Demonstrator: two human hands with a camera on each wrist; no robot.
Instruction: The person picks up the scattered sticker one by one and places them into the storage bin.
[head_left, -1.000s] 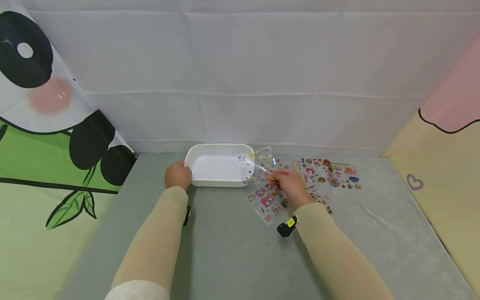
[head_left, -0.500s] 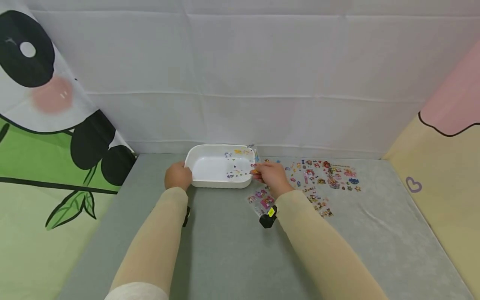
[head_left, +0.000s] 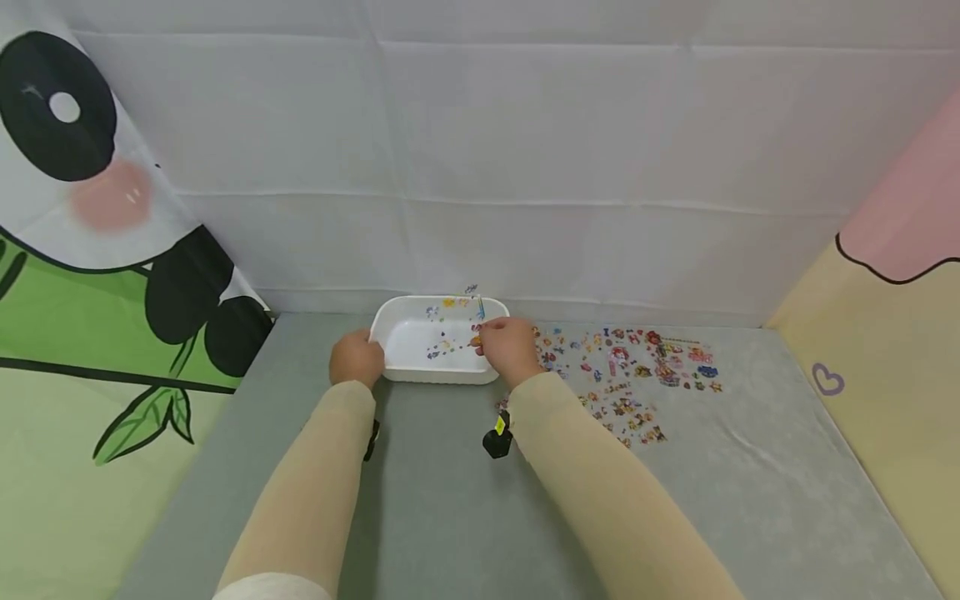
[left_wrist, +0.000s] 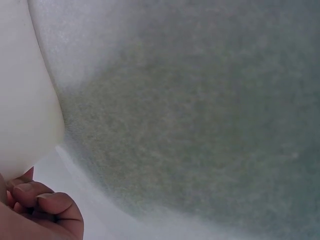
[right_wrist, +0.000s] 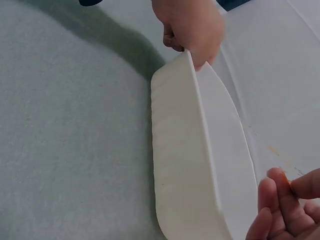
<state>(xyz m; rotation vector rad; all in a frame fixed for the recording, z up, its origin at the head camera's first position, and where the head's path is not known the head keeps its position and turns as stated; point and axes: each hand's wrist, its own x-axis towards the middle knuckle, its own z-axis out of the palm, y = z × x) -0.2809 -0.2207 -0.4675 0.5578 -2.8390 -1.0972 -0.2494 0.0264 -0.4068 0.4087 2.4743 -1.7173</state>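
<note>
A white rectangular tray [head_left: 438, 377] stands against the back of the table. Its left end is gripped by my left hand [head_left: 356, 360], with the fingers curled at the rim. In the left wrist view, curled fingertips [left_wrist: 55, 204] show under the tray's pale wall [left_wrist: 27, 110]. Over the tray's right end, my right hand [head_left: 510, 347] pinches a clear sticker sheet [head_left: 448, 302] printed with small coloured figures. The sheet hovers above the tray's inside. Thumb and fingers [right_wrist: 280, 192] meet at an orange bit in the right wrist view, where most of the sheet is hard to make out.
More clear sticker sheets [head_left: 618, 357] lie spread on the grey table cloth [head_left: 442, 483] right of the tray, partly behind my right forearm. A white cloth wall [head_left: 517, 150] rises directly behind the tray. Printed cartoon panels [head_left: 870, 350] flank the table.
My right hand has carried the pinched sticker sheet leftward, from beside the tray to over it. The left hand keeps its grip on the tray, which stays in place.
</note>
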